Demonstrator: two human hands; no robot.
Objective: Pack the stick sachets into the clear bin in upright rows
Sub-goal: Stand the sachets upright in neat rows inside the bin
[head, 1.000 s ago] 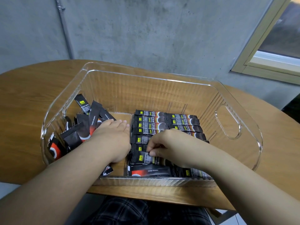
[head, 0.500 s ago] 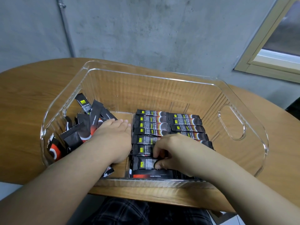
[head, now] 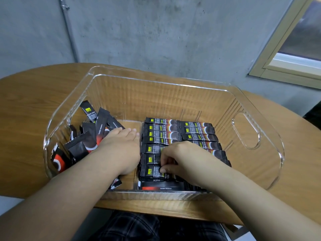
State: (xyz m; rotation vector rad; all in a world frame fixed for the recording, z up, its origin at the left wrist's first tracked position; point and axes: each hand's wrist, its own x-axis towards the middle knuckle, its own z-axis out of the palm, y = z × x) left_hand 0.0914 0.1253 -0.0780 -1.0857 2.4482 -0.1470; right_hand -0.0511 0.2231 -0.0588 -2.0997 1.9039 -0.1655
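So there's a big clear plastic bin with ribbed walls sitting on a round wooden table, and it's basically split into two zones. Over at the bin's 9 o'clock side there's a messy heap of loose black stick sachets with red-and-white swirls, all leaning on each other at random angles against the left wall. The left hand lies flat, palm down, fingers straight and pointing toward 12 o'clock, its left edge against that heap, not gripping anything.

Right of a thin clear divider ridge in the floor, from the centre toward 3 o'clock, are the tidy rows of black sachets with yellow logo squares, packed side by side in two columns. The right hand sits on top of the nearer rows at about 6 o'clock, fingers curled, fingertips pinching at the sachet under them. One sachet showing a red stripe lies along the near wall. The oval cut-out handle is at 3 o'clock.
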